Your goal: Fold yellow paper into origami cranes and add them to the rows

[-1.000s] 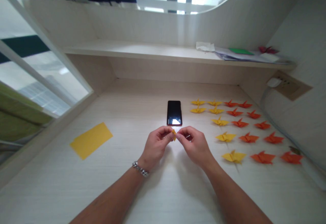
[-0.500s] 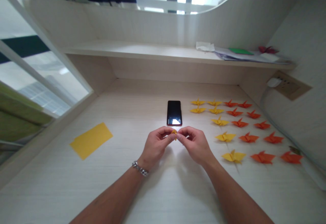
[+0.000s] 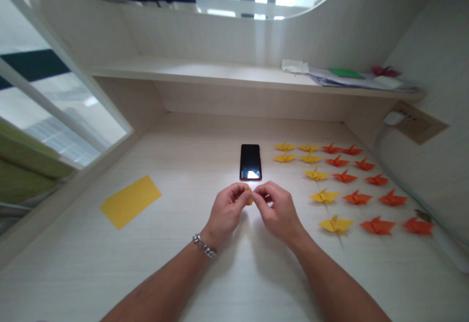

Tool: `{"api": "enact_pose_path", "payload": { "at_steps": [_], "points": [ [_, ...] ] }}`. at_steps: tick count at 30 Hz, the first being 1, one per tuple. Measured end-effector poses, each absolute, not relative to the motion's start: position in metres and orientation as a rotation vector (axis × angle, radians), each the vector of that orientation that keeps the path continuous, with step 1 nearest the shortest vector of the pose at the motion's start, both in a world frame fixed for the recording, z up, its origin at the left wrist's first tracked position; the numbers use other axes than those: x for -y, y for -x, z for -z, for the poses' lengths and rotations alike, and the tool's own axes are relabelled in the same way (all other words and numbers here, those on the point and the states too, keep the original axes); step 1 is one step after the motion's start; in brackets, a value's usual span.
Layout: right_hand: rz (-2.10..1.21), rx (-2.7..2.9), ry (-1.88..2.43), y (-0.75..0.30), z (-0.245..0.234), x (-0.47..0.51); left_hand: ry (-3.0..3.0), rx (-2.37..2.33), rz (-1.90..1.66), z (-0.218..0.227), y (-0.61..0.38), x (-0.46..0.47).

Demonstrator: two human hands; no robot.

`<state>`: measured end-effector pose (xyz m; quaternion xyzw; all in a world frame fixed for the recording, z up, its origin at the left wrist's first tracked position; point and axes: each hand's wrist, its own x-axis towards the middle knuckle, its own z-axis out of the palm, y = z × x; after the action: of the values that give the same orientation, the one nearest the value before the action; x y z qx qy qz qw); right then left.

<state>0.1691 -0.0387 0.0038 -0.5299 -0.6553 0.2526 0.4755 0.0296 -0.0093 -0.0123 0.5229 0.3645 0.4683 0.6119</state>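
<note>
My left hand (image 3: 226, 210) and my right hand (image 3: 275, 209) meet above the middle of the desk (image 3: 110, 263). Both pinch a small folded piece of yellow paper (image 3: 249, 196) between thumb and fingertips; most of it is hidden by my fingers. A metal bracelet (image 3: 203, 246) sits on my left wrist. Just beyond my hands a black phone (image 3: 250, 161) lies flat on the desk. To the right, several yellow folded paper cranes (image 3: 324, 196) and several orange ones (image 3: 357, 198) stand in rows.
A flat yellow sheet (image 3: 130, 201) lies on the desk at the left. A shelf (image 3: 220, 74) runs along the back, with papers (image 3: 348, 77) at its right end. A wall socket with a plug (image 3: 394, 118) is at the right.
My hands have shifted slightly nearer to me and lower, still pinched together on the small yellow paper. Less of the paper shows between my fingers now.
</note>
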Motion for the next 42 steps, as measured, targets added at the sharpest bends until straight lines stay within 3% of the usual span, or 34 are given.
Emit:
{"api": "enact_pose_path", "payload": {
  "at_steps": [7,29,42],
  "points": [
    [-0.857,1.47,1.286,-0.17,0.003,0.033,-1.091,-0.888,-1.055,0.019,-0.029,0.007],
    [-0.953,1.394,1.317,-0.172,0.008,0.029,-0.973,-0.917,-1.149,0.019,-0.03,0.006],
    [-1.427,1.058,1.122,-0.18,0.002,0.025,-0.973,-0.839,-1.072,0.011,-0.031,0.009]
  ]
}}
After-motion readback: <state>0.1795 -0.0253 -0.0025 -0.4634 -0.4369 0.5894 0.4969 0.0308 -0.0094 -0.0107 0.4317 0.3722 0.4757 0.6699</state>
